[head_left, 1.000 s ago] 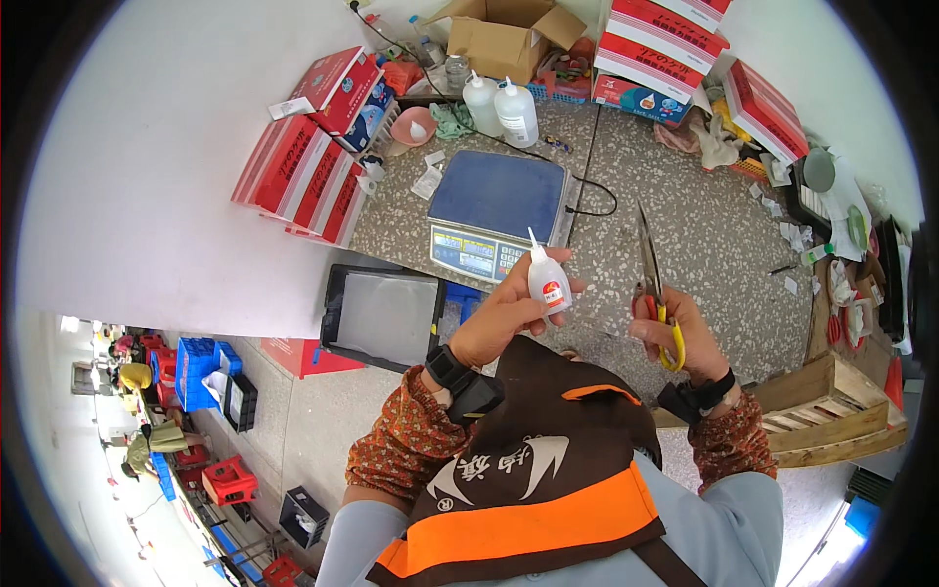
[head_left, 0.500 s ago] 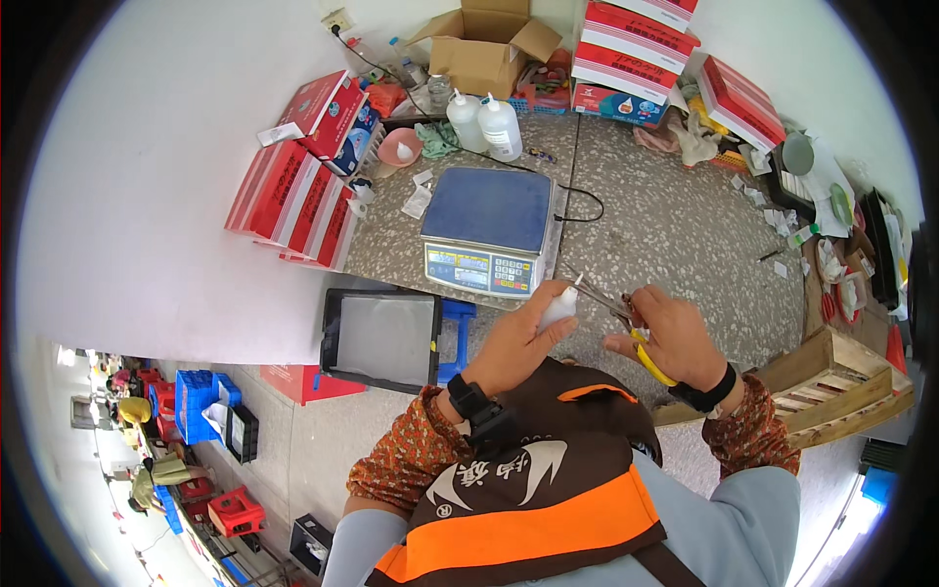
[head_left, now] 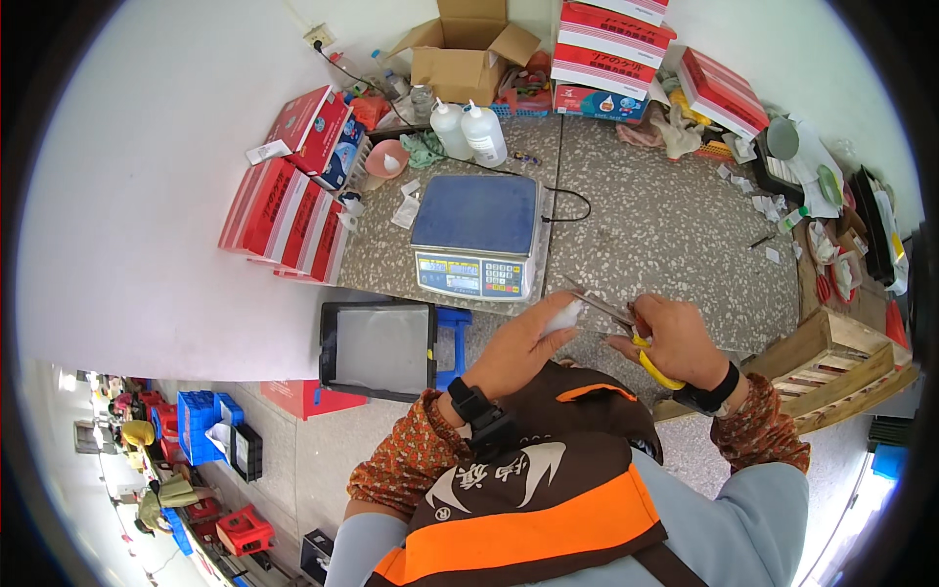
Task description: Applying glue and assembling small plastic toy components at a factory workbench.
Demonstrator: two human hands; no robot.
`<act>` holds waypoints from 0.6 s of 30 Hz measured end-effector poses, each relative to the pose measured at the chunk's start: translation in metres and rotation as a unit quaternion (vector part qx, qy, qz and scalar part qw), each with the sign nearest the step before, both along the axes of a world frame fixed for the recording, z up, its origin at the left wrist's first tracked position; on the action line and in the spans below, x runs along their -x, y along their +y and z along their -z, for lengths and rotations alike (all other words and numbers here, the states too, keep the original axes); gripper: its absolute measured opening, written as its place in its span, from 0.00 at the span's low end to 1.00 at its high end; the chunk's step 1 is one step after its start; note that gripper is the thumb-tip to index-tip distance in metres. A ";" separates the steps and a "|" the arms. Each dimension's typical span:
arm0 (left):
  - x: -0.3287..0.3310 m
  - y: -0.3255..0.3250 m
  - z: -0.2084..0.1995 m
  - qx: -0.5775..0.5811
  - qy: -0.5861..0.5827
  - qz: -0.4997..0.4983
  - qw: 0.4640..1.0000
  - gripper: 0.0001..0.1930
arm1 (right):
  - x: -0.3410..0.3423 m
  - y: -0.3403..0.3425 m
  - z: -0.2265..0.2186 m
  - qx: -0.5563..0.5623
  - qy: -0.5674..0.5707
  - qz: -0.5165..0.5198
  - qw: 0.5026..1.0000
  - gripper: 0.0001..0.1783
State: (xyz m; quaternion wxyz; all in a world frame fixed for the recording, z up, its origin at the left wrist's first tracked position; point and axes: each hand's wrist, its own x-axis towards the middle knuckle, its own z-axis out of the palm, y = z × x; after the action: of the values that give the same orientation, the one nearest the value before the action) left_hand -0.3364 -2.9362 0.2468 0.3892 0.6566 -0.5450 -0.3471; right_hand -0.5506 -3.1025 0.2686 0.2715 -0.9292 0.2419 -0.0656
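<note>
My left hand is wrapped round a small white plastic bottle, tilted with its top end toward the scissors. In my right hand are scissors with yellow handles, their metal blades nearly together and pointing left at the bottle's top. Whether the blades touch the nozzle is too small to tell. Both hands are over the near edge of the speckled stone worktop. Just beyond my left hand stands a weighing scale with a blue platform.
Two white pump bottles stand behind the scale, by a pink bowl. Red and white boxes are stacked at left, with more boxes at the back. A black tray sits below the worktop; a wooden crate is at right.
The scissor blades have come together from a wider spread near the bottle's nozzle. The bottle has tilted further toward the right. The whole view has shifted slightly.
</note>
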 end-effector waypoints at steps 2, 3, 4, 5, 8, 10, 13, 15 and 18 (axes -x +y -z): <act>0.003 -0.001 -0.004 -0.002 0.005 -0.004 1.000 0.25 | 0.009 -0.001 0.012 -0.010 0.000 0.015 1.000 0.24; 0.004 -0.001 -0.002 -0.002 0.004 -0.004 1.000 0.25 | 0.013 -0.001 0.020 -0.013 0.011 0.017 1.000 0.20; 0.005 -0.002 0.002 -0.015 -0.010 0.006 1.000 0.25 | 0.018 -0.001 0.027 -0.015 0.022 0.020 0.999 0.17; 0.007 -0.005 0.007 -0.027 -0.024 0.017 0.999 0.25 | 0.024 -0.002 0.033 -0.014 0.022 0.022 0.999 0.17; 0.015 -0.008 0.020 -0.025 -0.031 0.051 0.998 0.26 | 0.044 0.003 0.050 -0.018 0.006 0.027 0.999 0.14; 0.022 -0.012 0.022 -0.014 -0.051 0.069 0.996 0.25 | 0.053 0.005 0.056 -0.010 0.005 0.033 0.999 0.16; 0.031 -0.015 0.029 -0.021 -0.055 0.099 0.993 0.25 | 0.061 0.019 0.047 0.003 0.021 0.050 0.999 0.18; 0.036 -0.019 0.038 -0.038 -0.039 0.114 0.992 0.25 | 0.069 0.026 0.055 0.003 0.030 0.053 0.998 0.19; 0.041 -0.030 0.045 -0.096 -0.055 0.177 0.978 0.24 | 0.088 0.031 0.075 0.001 0.034 0.089 0.995 0.20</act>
State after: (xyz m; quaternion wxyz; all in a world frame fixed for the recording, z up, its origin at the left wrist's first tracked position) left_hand -0.3778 -2.9663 0.2016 0.2265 0.6023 -0.6368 -0.4248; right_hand -0.6389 -3.0714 0.1935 0.2552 -0.9060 0.3326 -0.0580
